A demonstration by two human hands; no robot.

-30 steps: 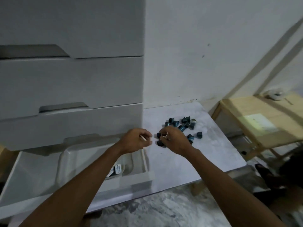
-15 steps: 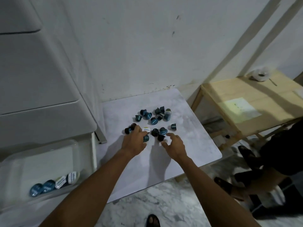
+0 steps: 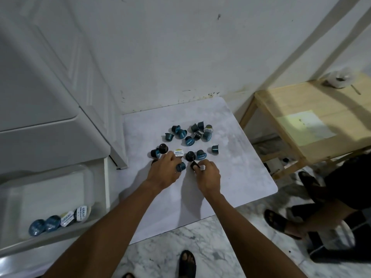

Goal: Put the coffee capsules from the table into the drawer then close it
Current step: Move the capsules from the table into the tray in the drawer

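Observation:
Several blue and dark coffee capsules [image 3: 189, 137] lie scattered on the white marble table [image 3: 241, 169]. My left hand [image 3: 165, 171] rests over the near cluster, fingers curled on a dark blue capsule [image 3: 180, 166] at its thumb side. My right hand [image 3: 207, 174] pinches a dark capsule [image 3: 194, 165] between thumb and fingers. The open drawer [image 3: 50, 197] at lower left holds a clear tray with several capsules [image 3: 60, 218] along its front edge.
A white drawer unit [image 3: 40, 97] stands left of the table. A wooden side table [image 3: 313, 117] with a tape roll [image 3: 339, 79] stands at the right. Another person's sandalled feet [image 3: 281, 221] are on the marble floor at the right. My own foot [image 3: 187, 263] shows below.
The view swung from the drawer to the table. Both hands came down onto the near capsules; my right hand, open half a second ago, now pinches a capsule.

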